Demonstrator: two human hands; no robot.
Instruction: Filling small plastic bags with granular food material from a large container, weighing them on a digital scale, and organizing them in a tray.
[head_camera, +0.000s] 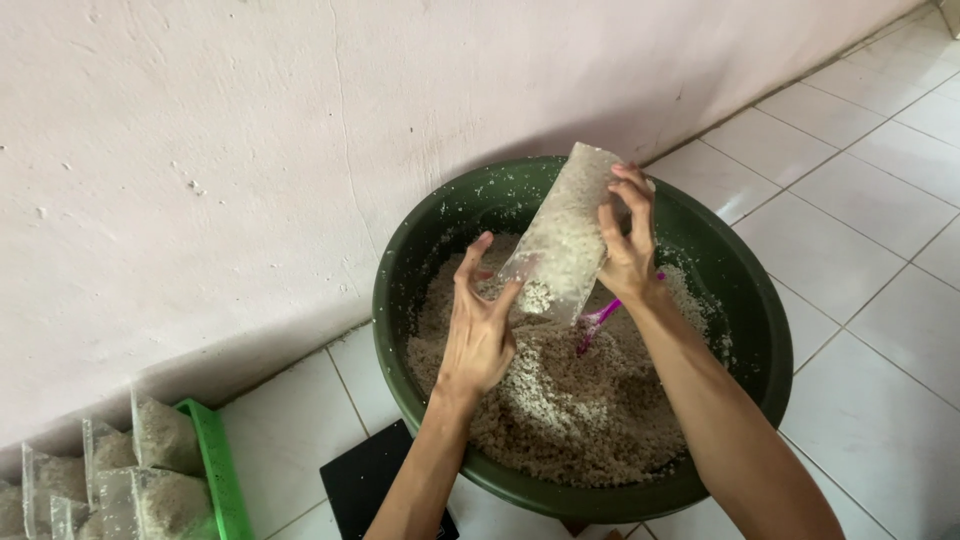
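Observation:
A clear plastic bag (565, 232) partly filled with pale grain is held tilted above a big dark green basin (395, 265). My right hand (628, 245) grips the bag's upper end. My left hand (478, 325) has its fingers spread and touches the bag's lower end. The basin holds a heap of beige grainy material (570, 400). A purple scoop (600, 318) lies stuck in the grain under the bag.
A pinkish wall (200, 150) stands right behind the basin. A green crate (215, 470) with several filled clear bags (150, 470) sits at the lower left. A black flat object (365, 480) lies on the white tiled floor (860, 200) in front of the basin.

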